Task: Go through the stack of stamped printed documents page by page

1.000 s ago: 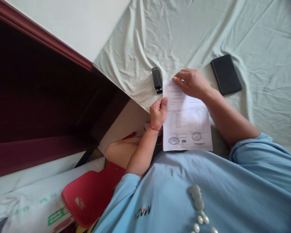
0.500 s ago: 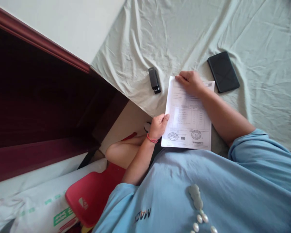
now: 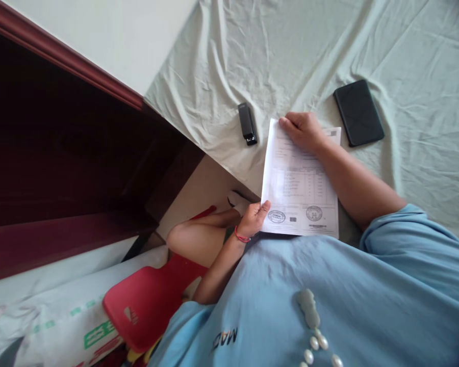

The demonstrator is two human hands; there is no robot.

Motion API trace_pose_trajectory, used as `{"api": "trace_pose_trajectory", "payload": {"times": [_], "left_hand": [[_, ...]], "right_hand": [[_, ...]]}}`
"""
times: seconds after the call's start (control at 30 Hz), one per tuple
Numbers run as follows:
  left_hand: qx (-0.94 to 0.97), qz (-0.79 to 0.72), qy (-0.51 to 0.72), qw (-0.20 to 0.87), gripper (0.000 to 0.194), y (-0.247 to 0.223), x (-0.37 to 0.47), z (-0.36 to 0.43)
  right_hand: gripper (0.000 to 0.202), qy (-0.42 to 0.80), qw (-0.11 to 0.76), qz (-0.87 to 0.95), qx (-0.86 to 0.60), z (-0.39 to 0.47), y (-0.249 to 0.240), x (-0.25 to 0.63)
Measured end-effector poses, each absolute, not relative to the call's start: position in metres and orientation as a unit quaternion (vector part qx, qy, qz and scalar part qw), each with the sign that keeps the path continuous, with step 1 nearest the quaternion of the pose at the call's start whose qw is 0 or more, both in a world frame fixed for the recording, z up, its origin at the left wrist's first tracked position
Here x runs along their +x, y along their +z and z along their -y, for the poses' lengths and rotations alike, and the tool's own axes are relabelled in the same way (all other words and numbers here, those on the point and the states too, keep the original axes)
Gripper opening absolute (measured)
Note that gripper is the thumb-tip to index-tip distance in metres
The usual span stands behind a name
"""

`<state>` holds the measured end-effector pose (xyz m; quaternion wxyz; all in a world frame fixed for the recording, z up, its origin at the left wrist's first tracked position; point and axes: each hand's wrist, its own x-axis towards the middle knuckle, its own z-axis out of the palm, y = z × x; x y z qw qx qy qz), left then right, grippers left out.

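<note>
1. Pinching the near left corner of the printed sheet (image 3: pixel 299 188), the left hand (image 3: pixel 253 219) has its thumb on top of the paper beside a round stamp; its grip is closed narrowly on that corner.
2. Pressing down near the far edge, the right hand (image 3: pixel 304 131) lies flat with curled fingers on the top of the sheet, holding it against the bed sheet (image 3: pixel 290 56) rather than clasping it.
3. Judging by how it lies, the paper looks light and limp; it may be more than one page, as a second corner shows at the far right. It would crease or slide easily on the soft cloth, so edges and corners seem the sensible places to hold.
4. The paper lies between the two hands, at the bed's near edge, just in front of the person's blue shirt.
5. A black stapler (image 3: pixel 247 123) rests just left of the far corner, apart from it; a dark phone (image 3: pixel 358 112) lies to the right, near the right wrist.
</note>
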<state>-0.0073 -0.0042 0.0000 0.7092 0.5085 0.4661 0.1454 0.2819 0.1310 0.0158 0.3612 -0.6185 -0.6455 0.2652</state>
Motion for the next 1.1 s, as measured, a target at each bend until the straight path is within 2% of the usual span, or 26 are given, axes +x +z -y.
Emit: {"api": "trace_pose_trajectory", "payload": {"times": [0.1, 0.33, 0.5, 0.8, 1.1], "left_hand": [[0.544, -0.460, 0.151, 0.685, 0.073, 0.007, -0.007, 0.003], [0.625, -0.454, 0.120, 0.624, 0.079, 0.020, -0.014, 0.008], [0.593, -0.424, 0.042, 0.683, 0.086, 0.025, -0.028, 0.021], [0.615, -0.401, 0.080, 0.674, 0.085, 0.026, -0.026, 0.034], [0.656, -0.509, 0.159, 0.535, 0.055, 0.030, -0.017, -0.004]], "right_hand": [[0.061, 0.254, 0.353, 0.654, -0.618, -0.130, 0.017, 0.283], [0.044, 0.222, 0.290, 0.669, -0.647, -0.134, 0.009, 0.285], [0.050, 0.211, 0.284, 0.674, -0.649, -0.139, 0.000, 0.285], [0.058, 0.243, 0.303, 0.663, -0.640, -0.133, 0.012, 0.286], [0.054, 0.253, 0.338, 0.640, -0.642, -0.132, 0.012, 0.287]]}}
